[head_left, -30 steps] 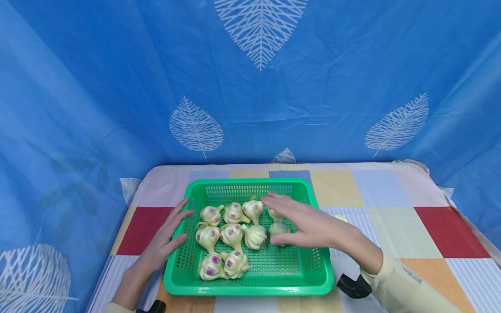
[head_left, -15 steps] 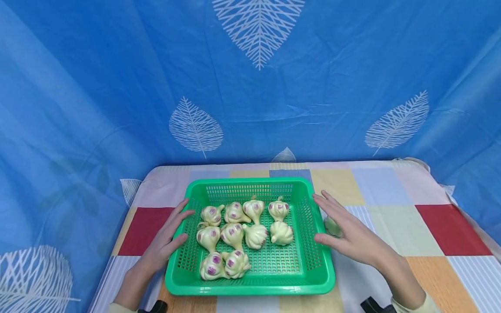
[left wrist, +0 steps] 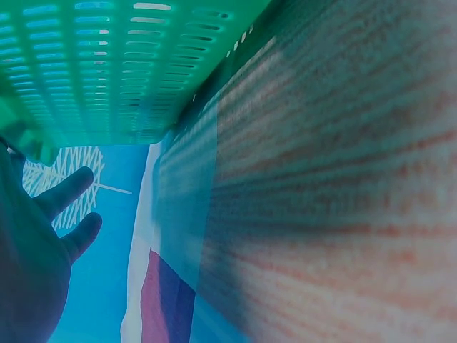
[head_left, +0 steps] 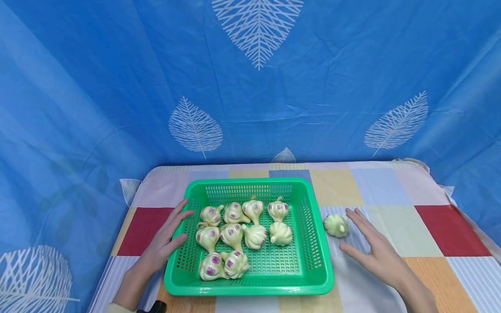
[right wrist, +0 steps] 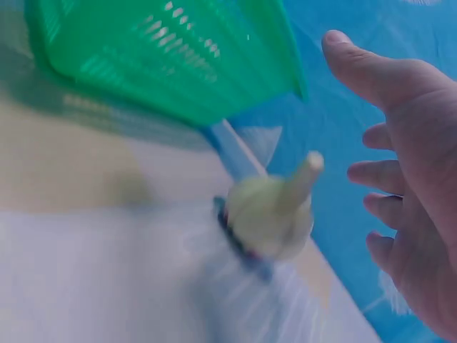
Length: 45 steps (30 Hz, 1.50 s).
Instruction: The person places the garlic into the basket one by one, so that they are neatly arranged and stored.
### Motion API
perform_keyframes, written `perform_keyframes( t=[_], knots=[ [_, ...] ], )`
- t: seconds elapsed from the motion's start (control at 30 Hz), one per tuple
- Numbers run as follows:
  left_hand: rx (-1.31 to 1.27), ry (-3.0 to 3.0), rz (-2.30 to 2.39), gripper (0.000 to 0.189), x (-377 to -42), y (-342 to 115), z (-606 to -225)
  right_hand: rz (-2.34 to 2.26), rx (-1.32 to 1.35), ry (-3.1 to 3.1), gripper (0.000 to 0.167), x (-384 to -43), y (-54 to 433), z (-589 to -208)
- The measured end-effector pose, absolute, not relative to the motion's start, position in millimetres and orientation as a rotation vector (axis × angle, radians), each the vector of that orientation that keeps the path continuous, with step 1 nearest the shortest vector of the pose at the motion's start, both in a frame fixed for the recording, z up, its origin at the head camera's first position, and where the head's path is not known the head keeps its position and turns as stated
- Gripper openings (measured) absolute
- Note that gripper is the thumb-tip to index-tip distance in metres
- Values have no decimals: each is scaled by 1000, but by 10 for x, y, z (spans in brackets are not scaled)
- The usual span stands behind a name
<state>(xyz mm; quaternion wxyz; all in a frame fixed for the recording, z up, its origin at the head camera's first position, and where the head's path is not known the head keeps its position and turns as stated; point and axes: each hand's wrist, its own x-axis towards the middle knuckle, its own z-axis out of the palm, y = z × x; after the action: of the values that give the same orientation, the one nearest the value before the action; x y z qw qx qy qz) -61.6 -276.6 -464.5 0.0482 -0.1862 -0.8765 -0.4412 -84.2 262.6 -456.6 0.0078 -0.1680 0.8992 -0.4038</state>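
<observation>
A green plastic basket holds several garlic bulbs, white with purple patches, grouped in its left and back part. My left hand is at the basket's left rim, fingers extended; in the left wrist view that hand shows below the basket wall. One more garlic bulb lies on the cloth just right of the basket. My right hand hovers right beside this bulb with fingers spread and nothing in it. In the right wrist view the bulb has its stem pointing up, left of my hand.
A patchwork checked cloth covers the table. Behind and at both sides hangs a blue curtain with white leaf prints. The basket's raised rim stands between the loose bulb and the bulbs inside.
My right hand has moved from over the bulbs in the basket out to the right, past the rim, to the loose garlic bulb. My left hand has stayed at the left rim.
</observation>
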Motion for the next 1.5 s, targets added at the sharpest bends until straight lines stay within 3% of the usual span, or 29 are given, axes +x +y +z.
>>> perform_keyframes(
  t=[0.2,0.57,1.07,1.33,1.5],
  knots=[
    [-571,-2681,-1334,56,-607,-2771,-4645,-1304,-396,2823,95,-820,2787,-4790],
    [-578,-2679,-1315,55,-623,-2780,-4646,-1759,-353,2618,90,-914,2913,-5289],
    [-587,-2686,-1288,56,-613,-2783,-4636,-1725,-462,2531,85,-1290,2720,-5316],
    [-601,-2693,-1247,56,-622,-2784,-4633,-1710,-419,2539,63,-1332,2669,-5298],
    [-590,-2686,-1278,56,-626,-2768,-4614,-1724,-352,2532,62,-1331,2660,-5267]
  ],
)
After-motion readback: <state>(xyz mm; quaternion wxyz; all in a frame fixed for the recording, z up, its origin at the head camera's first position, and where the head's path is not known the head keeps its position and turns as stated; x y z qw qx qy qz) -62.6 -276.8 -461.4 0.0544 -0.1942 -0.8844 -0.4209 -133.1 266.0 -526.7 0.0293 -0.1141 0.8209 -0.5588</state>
